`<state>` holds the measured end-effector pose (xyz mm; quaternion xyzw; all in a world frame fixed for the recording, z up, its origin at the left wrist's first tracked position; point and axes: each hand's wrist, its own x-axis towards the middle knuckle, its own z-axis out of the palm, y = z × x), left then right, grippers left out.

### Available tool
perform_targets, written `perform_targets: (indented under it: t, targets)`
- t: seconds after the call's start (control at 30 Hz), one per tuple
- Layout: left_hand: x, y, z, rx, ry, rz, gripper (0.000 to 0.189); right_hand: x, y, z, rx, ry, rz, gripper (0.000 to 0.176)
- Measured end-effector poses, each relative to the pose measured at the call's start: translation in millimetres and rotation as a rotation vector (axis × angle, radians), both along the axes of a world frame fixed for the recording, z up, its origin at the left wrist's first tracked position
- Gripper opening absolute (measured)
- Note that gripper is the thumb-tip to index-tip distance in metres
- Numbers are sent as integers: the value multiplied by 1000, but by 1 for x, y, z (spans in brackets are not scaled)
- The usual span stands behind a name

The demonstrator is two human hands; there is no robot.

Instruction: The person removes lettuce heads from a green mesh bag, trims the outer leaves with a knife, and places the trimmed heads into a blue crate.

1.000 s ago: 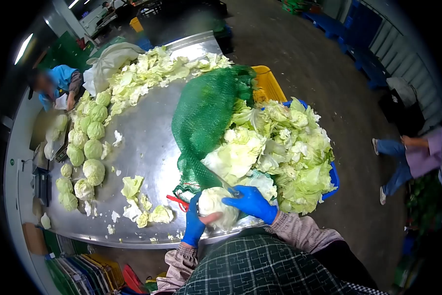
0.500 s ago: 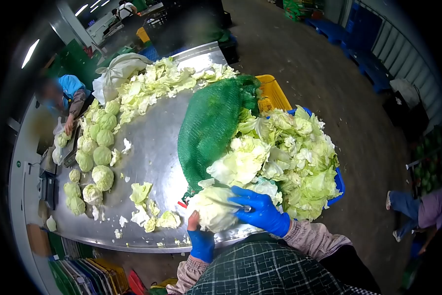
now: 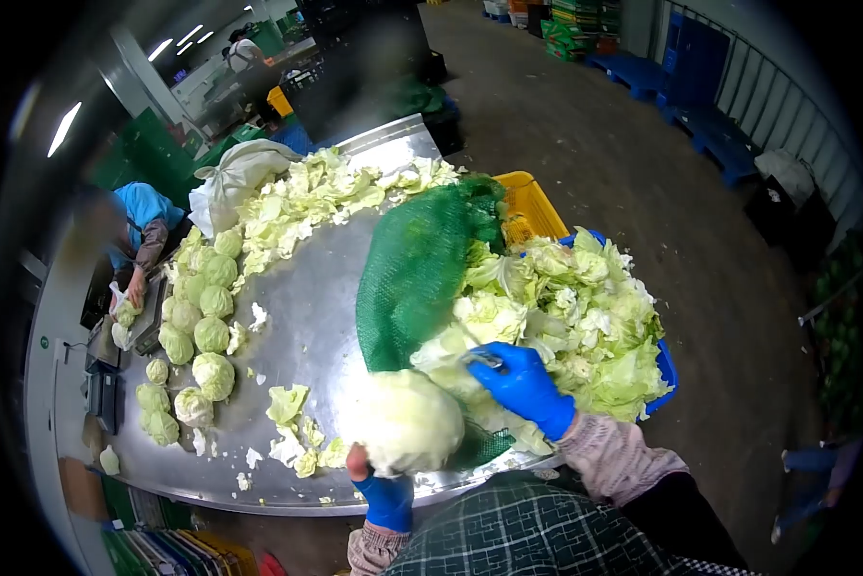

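Note:
My left hand (image 3: 385, 494), in a blue glove with the thumb tip bare, grips a pale cabbage (image 3: 407, 422) from its near left side. The cabbage is above the near edge of the steel table. My right hand (image 3: 526, 382), blue-gloved, is closed on a small metal knife (image 3: 487, 360); most of its blade is hard to make out. It is apart from the cabbage, to its upper right, over loose leaves. A green mesh sack (image 3: 407, 278) lies just beyond the cabbage. Trimmed leaves (image 3: 595, 317) heap over a blue crate (image 3: 664, 374) on the right.
Several trimmed cabbages (image 3: 213, 374) line the left of the steel table (image 3: 302, 307). Leaf scraps (image 3: 287, 408) lie nearer me, and more leaves (image 3: 316, 197) at the back by a white sack (image 3: 235, 182). A co-worker (image 3: 148, 226) handles a bagged cabbage at far left. A yellow crate (image 3: 532, 206) stands beyond.
My right hand has moved up and away from the cabbage with the knife. The cabbage has turned in my left hand and shows a smoother side. The view has shifted slightly.

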<state>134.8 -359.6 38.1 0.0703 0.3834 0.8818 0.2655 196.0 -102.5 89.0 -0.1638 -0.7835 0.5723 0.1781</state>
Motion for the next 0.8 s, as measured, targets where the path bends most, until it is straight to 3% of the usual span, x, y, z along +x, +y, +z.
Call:
perform_targets:
  t: [0.03, 0.07, 0.13, 0.17, 0.23, 0.27, 0.33, 0.37, 0.4, 0.47, 0.5, 0.53, 0.67, 0.8]
  targets:
    - [-7, 3, -1, 153, 16, -82, 65, 7, 2, 14, -65, -186, 31, 45]
    - [-12, 7, -2, 304, 27, -162, 66, 14, -8, 11, 48, 121, 89, 65]
    - [-15, 13, -2, 592, 28, -330, 69, 25, -35, 40, 272, 202, 160, 84]
    - [-18, 19, -1, 737, 30, -422, 70, 29, -43, 49, 199, 68, 250, 86]
    - [10, 41, 72, 15, -236, 112, 75, 21, -46, 27, 323, 273, 160, 63]
    - [4, 41, 61, 263, -139, -29, 76, 20, -43, 25, 340, 312, 131, 50]
    - [-19, 35, 11, 750, 58, -309, 76, 19, -31, 23, -3, 213, 39, 26]
    - [-22, 33, 3, 876, 107, -372, 77, 19, -22, 31, -69, 165, 17, 14]
    - [-24, 33, -3, 998, 155, -445, 77, 18, -15, 36, -10, 214, 68, 29]
    - [-18, 28, -10, 1002, 140, -422, 77, 24, -31, 51, 135, 194, 123, 50]
    - [-16, 26, -12, 1002, 131, -418, 78, 28, -35, 57, 148, 60, 259, 68]
    - [-17, 26, -12, 1003, 125, -419, 78, 21, -39, 37, 312, 337, 172, 68]
    - [-18, 20, -17, 941, 126, -394, 78, 30, -37, 46, 234, 216, 222, 55]
    - [-14, 28, -4, 1087, 33, -422, 78, 21, -32, 32, 206, 296, 212, 52]
